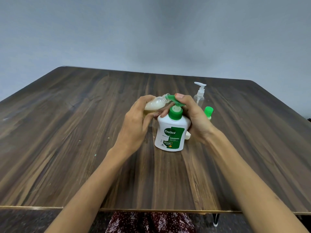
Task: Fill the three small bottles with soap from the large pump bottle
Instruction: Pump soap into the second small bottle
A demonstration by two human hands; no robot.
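- I keep the small bottle (155, 104) tilted in my left hand (136, 121), fingers wrapped round its body, its open neck right against the green nozzle of the Dettol pump bottle (170, 132).
- My right hand (191, 115) curls round the back of the pump bottle, thumb pressing down on the pump head (173, 100).
- To do this well, I judge each press should be slow and full, with the mouth held snug to the spout so no soap runs down the outside.
- The small bottle looks partly filled with pale soap; I would stop short of the neck.
- The pump bottle stands upright on the wooden table (67, 132), between my two hands.
- A clear empty pump-top bottle (199, 95) and a green-capped bottle (208, 112) wait just behind my right hand.
- A small cream cap (188, 136) lies beside the pump bottle's base.
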